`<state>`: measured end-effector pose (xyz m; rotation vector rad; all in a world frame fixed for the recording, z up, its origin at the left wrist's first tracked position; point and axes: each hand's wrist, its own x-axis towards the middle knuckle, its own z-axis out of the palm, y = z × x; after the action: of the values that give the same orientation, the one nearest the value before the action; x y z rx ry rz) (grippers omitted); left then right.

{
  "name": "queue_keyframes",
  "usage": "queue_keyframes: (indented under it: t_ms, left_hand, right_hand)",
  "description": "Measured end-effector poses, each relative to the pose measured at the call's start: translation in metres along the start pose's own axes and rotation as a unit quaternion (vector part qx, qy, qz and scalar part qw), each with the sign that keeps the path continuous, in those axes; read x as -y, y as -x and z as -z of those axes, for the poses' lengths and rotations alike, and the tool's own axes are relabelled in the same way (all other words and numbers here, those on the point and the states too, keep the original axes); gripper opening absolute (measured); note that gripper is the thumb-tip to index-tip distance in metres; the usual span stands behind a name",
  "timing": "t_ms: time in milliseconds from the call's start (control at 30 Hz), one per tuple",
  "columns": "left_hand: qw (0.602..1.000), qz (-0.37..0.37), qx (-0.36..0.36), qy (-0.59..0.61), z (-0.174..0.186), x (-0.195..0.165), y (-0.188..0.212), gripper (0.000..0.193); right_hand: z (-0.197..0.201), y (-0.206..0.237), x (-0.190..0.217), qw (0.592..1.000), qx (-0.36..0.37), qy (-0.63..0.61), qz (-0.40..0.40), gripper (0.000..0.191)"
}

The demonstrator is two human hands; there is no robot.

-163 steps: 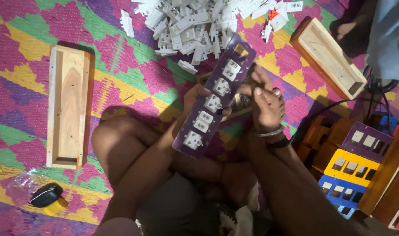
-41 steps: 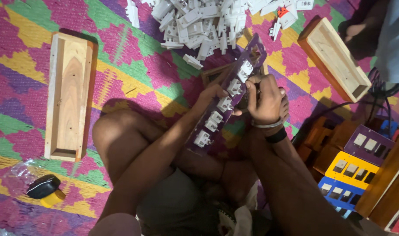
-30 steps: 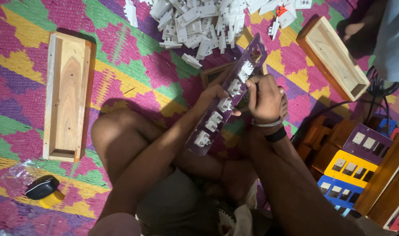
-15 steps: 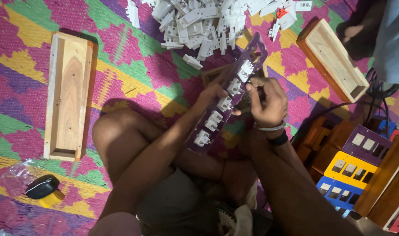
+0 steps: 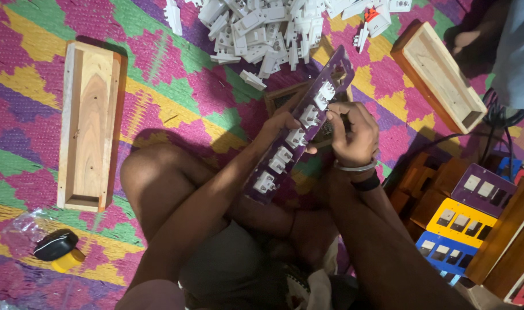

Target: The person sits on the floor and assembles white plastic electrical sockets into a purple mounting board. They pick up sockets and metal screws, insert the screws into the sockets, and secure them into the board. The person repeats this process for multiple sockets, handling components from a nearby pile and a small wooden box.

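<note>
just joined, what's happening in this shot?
A person sits on a patterned mat holding a long purple panel fitted with white switch modules. The left hand steadies the panel from the side; the right hand presses at a module near its upper end. A pile of loose white switch parts lies ahead, with an empty wooden box on the left, another on the right, and finished coloured panels stacked at the right.

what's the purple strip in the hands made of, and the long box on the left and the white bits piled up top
Purple strip: looks like a thin rigid plastic sheet, flat colour, clean cut-outs, slight sheen. Long box: wood, visible grain, pale inside, darker reddish stained edges. White pieces: seemingly moulded plastic, uniform matt white with sharp moulded edges. Left hand and right hand hold the strip.
</note>
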<state>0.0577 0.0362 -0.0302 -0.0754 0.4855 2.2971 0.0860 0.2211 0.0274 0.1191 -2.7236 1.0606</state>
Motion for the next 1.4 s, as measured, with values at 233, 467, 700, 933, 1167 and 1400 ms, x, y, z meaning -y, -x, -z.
queue_keyframes:
  t_ms: [233,467,700,933,1167,1400]
  left_hand:
    - [1.000,0.009,-0.002,0.010,0.003,0.002,-0.001,0.095]
    - [1.000,-0.003,0.002,-0.016,-0.001,0.000,-0.001,0.096]
    - [0.999,0.010,-0.019,-0.041,-0.007,-0.004,0.001,0.096]
    - [0.999,0.003,-0.018,-0.048,-0.009,-0.005,0.002,0.096]
    - [0.998,0.002,-0.024,-0.065,-0.013,-0.007,0.004,0.095]
    - [1.000,0.016,-0.015,0.014,-0.001,0.004,0.001,0.090]
  right_hand:
    - [-0.002,0.002,0.003,1.000,-0.008,0.019,-0.009,0.009]
    - [0.001,0.001,0.002,1.000,-0.008,0.013,0.001,0.014]
    - [-0.002,0.003,-0.003,1.000,-0.004,0.004,-0.018,0.007]
    - [-0.001,0.001,-0.003,1.000,-0.006,0.016,0.026,0.007]
    - [0.002,0.001,-0.001,0.998,0.015,0.047,0.026,0.012]
    - [-0.010,0.009,-0.026,0.985,0.024,-0.035,-0.168,0.042]
